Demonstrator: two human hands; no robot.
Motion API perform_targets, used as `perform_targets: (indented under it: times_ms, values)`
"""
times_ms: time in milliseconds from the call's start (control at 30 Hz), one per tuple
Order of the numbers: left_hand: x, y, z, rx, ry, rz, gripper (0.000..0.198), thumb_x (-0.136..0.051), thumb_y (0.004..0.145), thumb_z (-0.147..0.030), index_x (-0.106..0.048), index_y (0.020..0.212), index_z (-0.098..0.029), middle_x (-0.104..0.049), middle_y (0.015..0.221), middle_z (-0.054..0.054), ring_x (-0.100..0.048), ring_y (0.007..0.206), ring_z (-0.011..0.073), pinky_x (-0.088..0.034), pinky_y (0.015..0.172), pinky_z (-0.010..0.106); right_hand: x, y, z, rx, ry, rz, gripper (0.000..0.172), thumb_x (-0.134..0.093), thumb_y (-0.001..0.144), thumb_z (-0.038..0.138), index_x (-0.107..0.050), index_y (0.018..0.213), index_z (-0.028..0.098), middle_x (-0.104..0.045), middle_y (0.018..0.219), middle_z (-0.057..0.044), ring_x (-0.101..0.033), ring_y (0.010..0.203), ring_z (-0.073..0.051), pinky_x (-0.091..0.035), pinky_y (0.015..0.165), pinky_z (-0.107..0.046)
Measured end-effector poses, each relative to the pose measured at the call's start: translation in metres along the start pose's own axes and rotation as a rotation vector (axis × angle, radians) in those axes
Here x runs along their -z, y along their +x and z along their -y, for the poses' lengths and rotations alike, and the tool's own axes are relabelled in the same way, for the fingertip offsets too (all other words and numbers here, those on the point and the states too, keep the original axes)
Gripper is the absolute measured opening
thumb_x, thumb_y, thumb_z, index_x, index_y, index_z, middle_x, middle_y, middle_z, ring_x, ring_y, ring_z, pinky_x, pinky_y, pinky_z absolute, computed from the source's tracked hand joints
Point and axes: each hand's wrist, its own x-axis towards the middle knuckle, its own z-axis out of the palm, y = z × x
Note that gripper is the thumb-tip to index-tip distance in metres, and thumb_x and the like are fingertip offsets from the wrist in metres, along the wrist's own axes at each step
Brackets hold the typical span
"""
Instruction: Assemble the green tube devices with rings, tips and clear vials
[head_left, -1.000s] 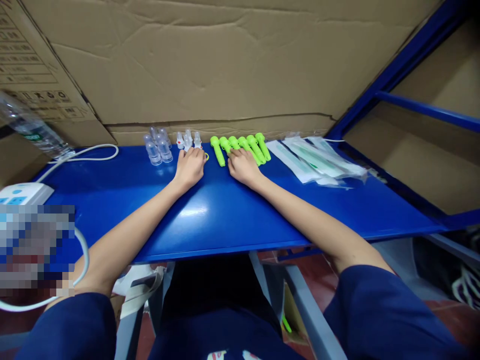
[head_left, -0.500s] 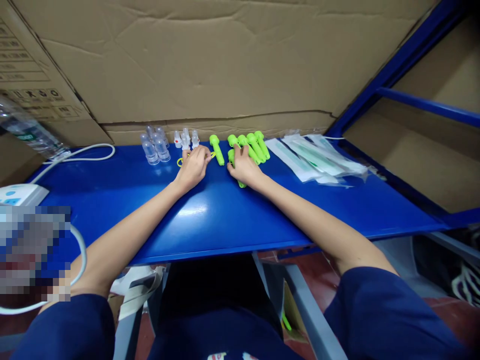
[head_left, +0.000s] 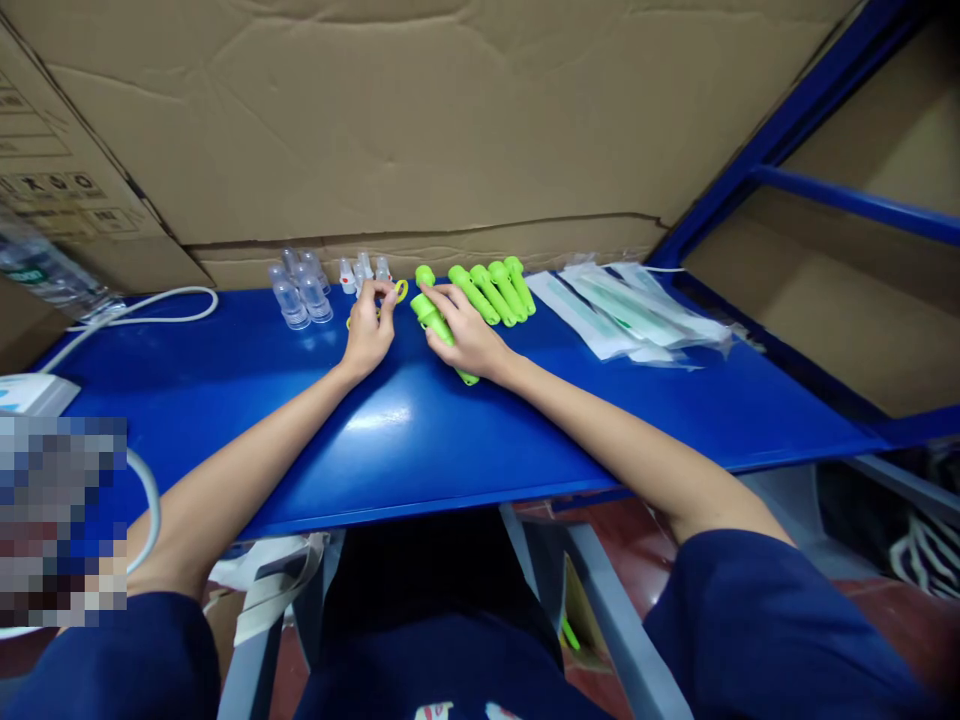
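Between the fingertips of my left hand (head_left: 367, 335) is a small yellow ring (head_left: 401, 291). More yellow shows on the table beside that hand, partly hidden by it. My right hand (head_left: 471, 335) is closed around a lime-green flashlight-shaped piece (head_left: 427, 310), its wider end pointing up and left toward my left hand. Just behind it lies another green piece (head_left: 425, 275), mostly covered. Several more green pieces (head_left: 499, 290) lie side by side to the right. Small clear-and-white tips (head_left: 364, 268) stand behind my left hand.
Clear plastic cups (head_left: 300, 290) stand grouped at left on the blue table (head_left: 450, 440). Plastic-wrapped strips (head_left: 622, 310) lie at right. A white cable (head_left: 161, 300), a power strip (head_left: 37, 393) and a plastic bottle (head_left: 52, 270) are at far left. Cardboard (head_left: 420, 130) walls the back.
My right hand has lifted a green piece and carried it left, toward my left hand. My left hand has shifted slightly left and raised the yellow ring.
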Motion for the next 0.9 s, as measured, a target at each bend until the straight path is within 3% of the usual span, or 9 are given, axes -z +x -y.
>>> perform_targets:
  times_ms: [200,433,567,700,900]
  values:
    - [-0.001,-0.001,-0.006,-0.037,-0.094,0.189,0.046,-0.039,0.106,-0.065,-0.054,0.106,-0.022,-0.071,0.107,0.011,-0.071,0.101,0.0223,-0.056,0.094,0.041,-0.007,-0.002,-0.001,0.062,0.142,-0.064,0.057,-0.053,0.092,0.028,-0.044,0.147,0.014,-0.056,0.144,-0.021,-0.053,0.139,-0.031,-0.046,0.119,-0.052]
    - [0.001,-0.001,-0.008,0.001,-0.133,0.203,0.044,-0.047,0.103,-0.065,-0.053,0.102,-0.022,-0.07,0.112,0.011,-0.07,0.105,0.0211,-0.055,0.094,0.039,-0.008,-0.005,0.011,-0.145,0.297,-0.072,0.053,-0.057,0.088,0.032,-0.05,0.137,0.014,-0.057,0.141,-0.021,-0.061,0.126,-0.03,-0.059,0.1,-0.047]
    - [0.005,-0.001,-0.02,0.025,-0.122,0.211,0.042,-0.05,0.102,-0.064,-0.053,0.1,-0.022,-0.071,0.113,0.012,-0.07,0.104,0.0213,-0.056,0.09,0.037,-0.005,-0.007,0.024,-0.261,0.367,-0.014,0.062,-0.055,0.089,0.031,-0.041,0.148,0.018,-0.048,0.156,-0.019,-0.055,0.139,-0.031,-0.058,0.104,-0.049]
    - [0.004,-0.003,-0.029,0.051,-0.123,0.229,0.044,-0.051,0.101,-0.066,-0.053,0.102,-0.022,-0.071,0.115,0.012,-0.07,0.108,0.0219,-0.056,0.09,0.037,-0.004,-0.007,0.028,-0.259,0.386,0.026,0.079,-0.052,0.089,0.026,-0.024,0.162,0.02,-0.036,0.169,-0.016,-0.045,0.151,-0.03,-0.056,0.109,-0.051]
    - [-0.004,0.004,-0.031,0.081,-0.162,0.262,0.045,-0.056,0.097,-0.067,-0.054,0.106,-0.023,-0.064,0.127,0.014,-0.07,0.112,0.0239,-0.06,0.087,0.038,-0.002,-0.006,0.03,-0.299,0.278,-0.017,0.07,-0.049,0.091,0.024,-0.035,0.159,0.021,-0.043,0.166,-0.013,-0.048,0.149,-0.031,-0.052,0.115,-0.054]
